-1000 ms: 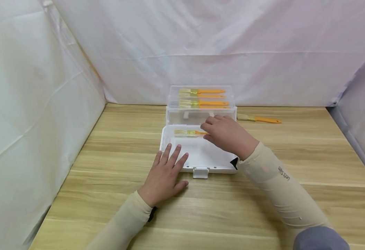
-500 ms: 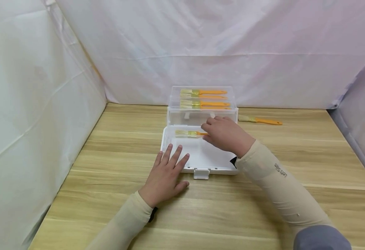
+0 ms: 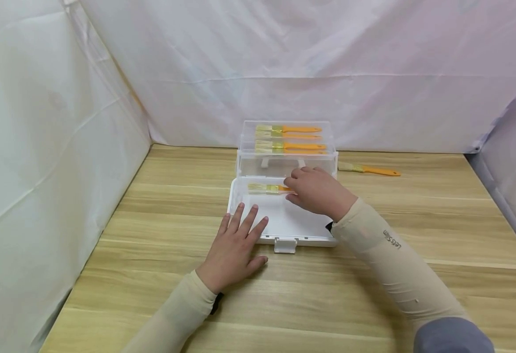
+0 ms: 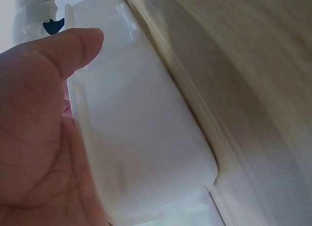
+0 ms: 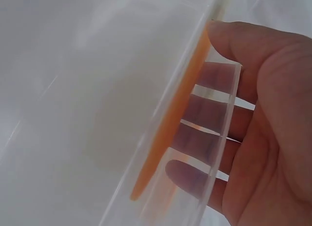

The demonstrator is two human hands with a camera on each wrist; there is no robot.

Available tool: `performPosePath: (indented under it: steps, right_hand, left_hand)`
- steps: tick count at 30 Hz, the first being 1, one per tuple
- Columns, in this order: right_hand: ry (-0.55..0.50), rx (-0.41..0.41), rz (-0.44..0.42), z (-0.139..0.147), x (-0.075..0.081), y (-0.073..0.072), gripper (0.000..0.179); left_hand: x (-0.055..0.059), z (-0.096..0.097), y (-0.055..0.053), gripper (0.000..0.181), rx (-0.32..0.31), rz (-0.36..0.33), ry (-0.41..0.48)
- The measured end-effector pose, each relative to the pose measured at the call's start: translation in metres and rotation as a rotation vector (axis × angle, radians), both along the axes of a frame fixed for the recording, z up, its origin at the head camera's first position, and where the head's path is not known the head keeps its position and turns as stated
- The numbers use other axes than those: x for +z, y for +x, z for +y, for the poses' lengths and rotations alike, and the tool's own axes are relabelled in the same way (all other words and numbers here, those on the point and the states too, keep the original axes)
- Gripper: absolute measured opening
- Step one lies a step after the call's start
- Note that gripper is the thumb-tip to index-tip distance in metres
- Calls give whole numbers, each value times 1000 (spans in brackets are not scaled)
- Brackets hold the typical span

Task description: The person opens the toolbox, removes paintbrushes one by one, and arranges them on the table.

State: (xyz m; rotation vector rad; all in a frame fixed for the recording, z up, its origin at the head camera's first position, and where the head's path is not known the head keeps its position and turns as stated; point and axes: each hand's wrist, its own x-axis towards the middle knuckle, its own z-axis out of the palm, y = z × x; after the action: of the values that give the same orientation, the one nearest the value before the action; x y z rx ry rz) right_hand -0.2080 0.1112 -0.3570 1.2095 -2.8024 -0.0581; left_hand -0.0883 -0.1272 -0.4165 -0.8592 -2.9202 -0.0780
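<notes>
My right hand (image 3: 320, 191) holds the orange handle of a flat paintbrush (image 3: 262, 189) at the back of a white plastic box (image 3: 280, 220) that lies open. In the right wrist view the thumb is on the orange handle (image 5: 178, 109), and the other fingers show through a translucent plastic wall (image 5: 222, 123). My left hand (image 3: 233, 252) rests on the box's front left corner with its fingers straight and spread. The thumb lies near the box's front wall (image 4: 131, 123) in the left wrist view.
The box's clear back part (image 3: 249, 166) shows more paintbrushes (image 3: 302, 146); some may be reflections. Another paintbrush (image 3: 377, 170) lies on the wooden table (image 3: 161, 196) at the right. White cloth (image 3: 196, 63) hangs behind, with more at both sides. A latch (image 3: 286, 245) sticks out in front.
The head view has shifted very slightly. My right forearm has turned and moved a little to the left; both hands and the paintbrush stay nearly in place.
</notes>
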Motion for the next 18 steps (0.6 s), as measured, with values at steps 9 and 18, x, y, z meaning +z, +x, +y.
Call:
performPosePath:
  steps: [9,18]
  right_hand:
    - [-4,16,17,0,-5,-2,23]
    - [-42,34,1,2,-4,-3,21]
  left_hand:
    - [0,1,0,83,0,7,-6]
    - [-1,1,0,83,8,4,-10]
